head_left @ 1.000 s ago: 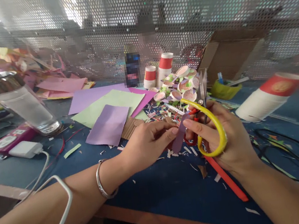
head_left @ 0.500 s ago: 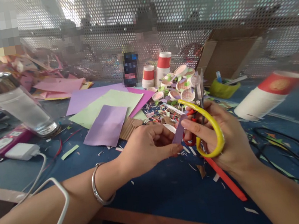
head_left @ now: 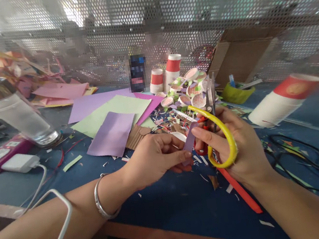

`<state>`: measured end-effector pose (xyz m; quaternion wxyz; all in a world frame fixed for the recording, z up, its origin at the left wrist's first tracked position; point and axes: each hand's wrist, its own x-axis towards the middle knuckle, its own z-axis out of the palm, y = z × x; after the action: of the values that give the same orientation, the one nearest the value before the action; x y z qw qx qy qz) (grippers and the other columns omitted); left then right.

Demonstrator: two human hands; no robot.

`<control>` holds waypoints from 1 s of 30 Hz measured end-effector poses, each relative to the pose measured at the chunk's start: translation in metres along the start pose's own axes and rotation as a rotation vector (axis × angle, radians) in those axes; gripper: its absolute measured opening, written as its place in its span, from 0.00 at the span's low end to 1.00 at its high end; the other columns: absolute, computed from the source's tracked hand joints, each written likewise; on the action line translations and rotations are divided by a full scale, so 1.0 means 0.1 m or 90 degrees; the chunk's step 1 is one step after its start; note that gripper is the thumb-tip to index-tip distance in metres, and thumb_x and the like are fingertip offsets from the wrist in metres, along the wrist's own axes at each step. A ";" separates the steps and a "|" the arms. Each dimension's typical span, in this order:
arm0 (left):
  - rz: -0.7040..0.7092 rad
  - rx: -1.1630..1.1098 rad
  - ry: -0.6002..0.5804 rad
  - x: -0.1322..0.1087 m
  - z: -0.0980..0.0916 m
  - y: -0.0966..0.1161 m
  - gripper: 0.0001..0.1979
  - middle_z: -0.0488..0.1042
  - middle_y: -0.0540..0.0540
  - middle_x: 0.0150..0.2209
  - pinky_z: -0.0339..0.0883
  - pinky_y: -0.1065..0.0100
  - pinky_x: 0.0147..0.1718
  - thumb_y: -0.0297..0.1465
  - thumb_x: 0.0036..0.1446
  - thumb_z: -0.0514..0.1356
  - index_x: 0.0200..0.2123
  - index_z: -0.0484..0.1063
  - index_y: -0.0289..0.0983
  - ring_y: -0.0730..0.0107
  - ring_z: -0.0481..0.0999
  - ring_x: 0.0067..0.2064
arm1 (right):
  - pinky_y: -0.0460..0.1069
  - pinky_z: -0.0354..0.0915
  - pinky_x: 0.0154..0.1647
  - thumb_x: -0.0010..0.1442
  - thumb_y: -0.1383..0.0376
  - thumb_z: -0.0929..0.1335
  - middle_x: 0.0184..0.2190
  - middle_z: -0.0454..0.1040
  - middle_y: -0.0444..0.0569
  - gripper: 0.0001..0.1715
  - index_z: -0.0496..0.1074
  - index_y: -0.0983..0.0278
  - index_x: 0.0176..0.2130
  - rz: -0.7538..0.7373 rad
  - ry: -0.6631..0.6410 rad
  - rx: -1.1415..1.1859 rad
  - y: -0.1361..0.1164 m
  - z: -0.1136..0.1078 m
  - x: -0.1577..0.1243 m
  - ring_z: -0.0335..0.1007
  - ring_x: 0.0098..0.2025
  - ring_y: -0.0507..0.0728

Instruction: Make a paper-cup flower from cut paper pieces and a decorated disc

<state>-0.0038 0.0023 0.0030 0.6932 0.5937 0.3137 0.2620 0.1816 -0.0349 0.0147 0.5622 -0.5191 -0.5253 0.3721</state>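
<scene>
My left hand (head_left: pixel 149 161), with a silver bangle at the wrist, pinches a small purple paper strip (head_left: pixel 190 138) between thumb and fingers. The strip's upper end reaches the thumb of my right hand (head_left: pixel 244 148). That hand is closed around scissors (head_left: pixel 231 138) with a big yellow loop handle, their metal blades pointing up and away. Red parts show among its fingers, partly hidden. Under the right hand a red stick-like piece (head_left: pixel 242 193) slants toward the table's front edge; its upper end is hidden. A larger purple sheet (head_left: pixel 112 135) lies beyond my left hand.
Behind the hands lie paper scraps and a heap of small decorated paper-cup pieces (head_left: pixel 185 99). A tilted stack of paper cups (head_left: pixel 284 101) is at right, near black cables (head_left: pixel 315 167). At left stand a glass of water (head_left: pixel 26 116) and a pink power strip (head_left: pixel 4 152).
The view has shifted very slightly. My left fingers have moved a little along the purple strip, while my right hand keeps hold of the scissors.
</scene>
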 end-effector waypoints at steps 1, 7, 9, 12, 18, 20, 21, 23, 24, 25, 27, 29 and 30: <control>0.002 0.001 0.002 0.00 0.00 0.01 0.14 0.80 0.48 0.28 0.75 0.73 0.31 0.39 0.54 0.70 0.32 0.74 0.35 0.74 0.81 0.30 | 0.51 0.67 0.21 0.51 0.57 0.79 0.31 0.74 0.42 0.22 0.68 0.54 0.41 0.002 -0.001 0.005 0.00 0.00 0.00 0.71 0.24 0.54; 0.022 -0.023 0.045 0.04 -0.04 0.04 0.08 0.79 0.48 0.28 0.72 0.75 0.30 0.32 0.59 0.65 0.30 0.74 0.33 0.75 0.81 0.30 | 0.49 0.69 0.24 0.54 0.63 0.78 0.32 0.75 0.41 0.19 0.70 0.54 0.42 -0.021 -0.025 0.025 0.06 -0.05 0.00 0.73 0.25 0.52; 0.023 -0.053 0.073 0.04 -0.05 0.07 0.08 0.78 0.49 0.27 0.73 0.75 0.30 0.30 0.59 0.65 0.30 0.73 0.33 0.75 0.81 0.29 | 0.49 0.69 0.25 0.56 0.62 0.77 0.32 0.76 0.41 0.18 0.70 0.54 0.43 -0.021 -0.025 0.030 0.07 -0.07 0.01 0.73 0.25 0.52; 0.043 -0.085 0.128 0.04 -0.08 0.12 0.08 0.77 0.51 0.27 0.72 0.76 0.28 0.30 0.60 0.64 0.30 0.71 0.34 0.77 0.80 0.26 | 0.47 0.66 0.20 0.54 0.57 0.78 0.31 0.76 0.41 0.23 0.69 0.54 0.45 0.015 -0.023 0.042 0.08 -0.10 0.01 0.71 0.23 0.51; 0.135 -0.086 0.215 0.03 -0.20 0.17 0.07 0.76 0.51 0.29 0.71 0.75 0.27 0.31 0.61 0.63 0.32 0.70 0.36 0.79 0.76 0.27 | 0.44 0.60 0.16 0.48 0.54 0.81 0.29 0.72 0.40 0.27 0.69 0.55 0.43 0.054 -0.062 0.041 -0.01 -0.08 -0.04 0.65 0.22 0.48; 0.159 -0.087 0.238 0.03 -0.24 0.19 0.07 0.76 0.51 0.29 0.70 0.76 0.27 0.32 0.61 0.64 0.33 0.71 0.35 0.80 0.74 0.27 | 0.44 0.63 0.19 0.48 0.53 0.81 0.30 0.72 0.41 0.28 0.69 0.55 0.43 0.045 -0.095 0.024 -0.03 -0.07 -0.06 0.66 0.24 0.49; 0.169 -0.084 0.249 0.03 -0.25 0.20 0.08 0.75 0.51 0.29 0.69 0.76 0.27 0.32 0.61 0.64 0.33 0.71 0.35 0.80 0.73 0.27 | 0.44 0.66 0.22 0.48 0.52 0.80 0.32 0.73 0.42 0.29 0.70 0.55 0.45 0.038 -0.115 0.008 -0.02 -0.07 -0.07 0.68 0.26 0.50; 0.183 -0.070 0.263 0.02 -0.27 0.21 0.08 0.74 0.51 0.29 0.68 0.77 0.27 0.33 0.62 0.64 0.33 0.72 0.35 0.81 0.72 0.26 | 0.46 0.71 0.30 0.47 0.52 0.81 0.37 0.75 0.45 0.33 0.70 0.55 0.48 0.028 -0.161 -0.032 -0.01 -0.07 -0.08 0.73 0.34 0.53; 0.188 -0.059 0.265 0.02 -0.27 0.21 0.08 0.74 0.52 0.28 0.67 0.77 0.27 0.33 0.62 0.64 0.33 0.71 0.35 0.81 0.71 0.26 | 0.46 0.73 0.35 0.47 0.53 0.81 0.39 0.75 0.45 0.34 0.70 0.55 0.50 0.027 -0.186 -0.053 0.00 -0.07 -0.08 0.74 0.38 0.54; 0.192 -0.048 0.264 0.02 -0.27 0.22 0.08 0.74 0.52 0.28 0.66 0.77 0.27 0.33 0.62 0.64 0.33 0.71 0.35 0.81 0.70 0.26 | 0.47 0.73 0.39 0.48 0.54 0.81 0.42 0.76 0.46 0.34 0.70 0.55 0.50 0.026 -0.206 -0.075 0.01 -0.07 -0.08 0.75 0.41 0.55; 0.192 -0.023 0.250 0.01 -0.25 0.21 0.08 0.73 0.52 0.27 0.65 0.77 0.26 0.32 0.63 0.63 0.33 0.70 0.35 0.82 0.69 0.25 | 0.48 0.73 0.45 0.51 0.55 0.80 0.44 0.77 0.47 0.31 0.70 0.56 0.50 0.029 -0.228 -0.114 0.02 -0.07 -0.08 0.75 0.45 0.57; 0.188 0.002 0.223 0.01 -0.23 0.21 0.08 0.72 0.52 0.27 0.63 0.77 0.26 0.32 0.63 0.63 0.32 0.70 0.35 0.82 0.68 0.25 | 0.49 0.72 0.46 0.54 0.55 0.78 0.44 0.78 0.47 0.26 0.70 0.57 0.49 0.030 -0.227 -0.153 0.02 -0.07 -0.07 0.76 0.45 0.57; 0.187 0.016 0.207 0.00 -0.22 0.20 0.08 0.72 0.52 0.27 0.62 0.76 0.26 0.32 0.63 0.63 0.32 0.70 0.34 0.82 0.68 0.25 | 0.49 0.72 0.45 0.55 0.55 0.78 0.43 0.79 0.47 0.25 0.71 0.57 0.48 0.027 -0.222 -0.173 0.02 -0.07 -0.07 0.77 0.43 0.57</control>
<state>-0.0198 0.0202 0.0205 0.5806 0.5912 0.3348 0.4486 0.1876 -0.0426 0.0116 0.3799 -0.5292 -0.6485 0.3939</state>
